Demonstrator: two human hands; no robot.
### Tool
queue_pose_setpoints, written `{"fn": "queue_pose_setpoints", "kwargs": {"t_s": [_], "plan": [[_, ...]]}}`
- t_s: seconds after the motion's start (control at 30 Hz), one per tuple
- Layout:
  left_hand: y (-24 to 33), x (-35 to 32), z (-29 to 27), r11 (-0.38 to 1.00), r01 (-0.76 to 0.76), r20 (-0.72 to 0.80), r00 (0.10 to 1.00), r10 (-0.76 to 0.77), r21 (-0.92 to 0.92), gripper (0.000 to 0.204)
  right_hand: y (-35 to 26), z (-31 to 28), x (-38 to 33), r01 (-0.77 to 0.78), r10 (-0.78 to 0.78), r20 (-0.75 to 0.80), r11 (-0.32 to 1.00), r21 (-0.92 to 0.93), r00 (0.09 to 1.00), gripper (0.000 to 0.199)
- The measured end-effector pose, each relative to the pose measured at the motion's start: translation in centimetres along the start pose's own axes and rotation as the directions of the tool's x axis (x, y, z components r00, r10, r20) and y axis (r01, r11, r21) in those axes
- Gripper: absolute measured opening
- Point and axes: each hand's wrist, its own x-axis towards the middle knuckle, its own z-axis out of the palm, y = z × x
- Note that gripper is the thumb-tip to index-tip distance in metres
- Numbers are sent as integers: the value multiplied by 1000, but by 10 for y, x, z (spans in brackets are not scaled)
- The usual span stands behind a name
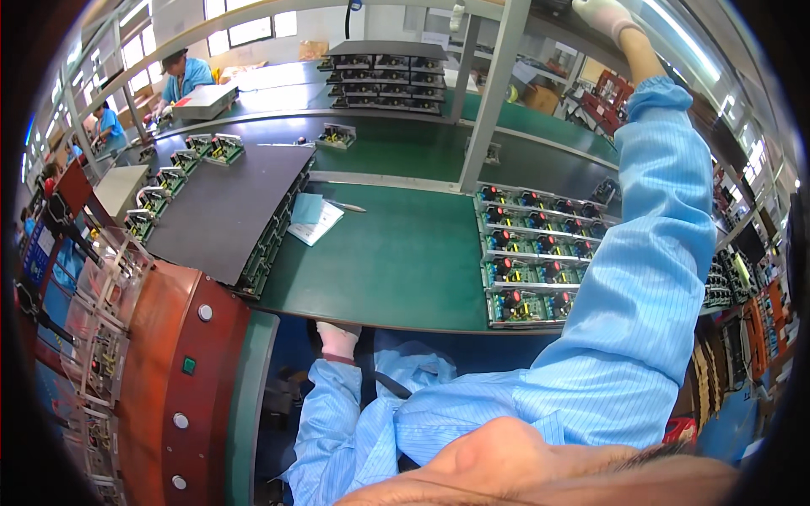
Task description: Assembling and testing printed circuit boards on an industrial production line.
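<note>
My right arm, in a blue striped sleeve, stretches up to the top right. My right hand [604, 14] wears a pale glove and is raised beside a dark object [553, 8] under the overhead frame. The picture's top edge cuts it off, so its grip is unclear. Down at the front edge of the green table [388, 253] is my left hand [338, 339], in a pinkish-white glove, its fingers hidden. Rows of green circuit boards [540, 244] with red and black parts stand on the table's right side. White and blue paper slips [314, 218] lie left of centre, with a pen [348, 207] beside them.
A dark panel [228, 202] tops stacked boards at left. Beside it stands a red-brown machine [181, 379] with round knobs. A metal post [494, 101] rises behind the table. Stacked boards [386, 80] sit farther back. Co-workers in blue [187, 78] are at the far left.
</note>
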Motion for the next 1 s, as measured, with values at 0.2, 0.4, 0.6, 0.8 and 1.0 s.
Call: {"fn": "queue_pose_setpoints", "kwargs": {"t_s": [0.2, 0.4, 0.6, 0.8, 1.0], "plan": [[0, 7, 3, 999, 8, -84, 996, -11, -36, 45, 3, -5, 4, -343, 342, -24, 939, -25, 939, 23], [-1, 8, 6, 998, 15, -69, 997, -20, -61, 45, 35, 19, -6, -190, 243, -214, 952, 239, 946, 35], [0, -3, 11, 998, 38, -121, 992, -45, -55, 49, 3, -6, -20, 14, -6, -264, 1000, 28, 965, 28], [0, -4, 11, 998, 33, -144, 989, -40, -49, 49, -2, 5, -27, 101, -75, -386, 994, 46, 920, 24], [-1, -6, 18, 997, 49, -114, 992, -56, -64, 48, 19, 13, -61, -17, -126, -673, 979, -201, 729, 22]]}}
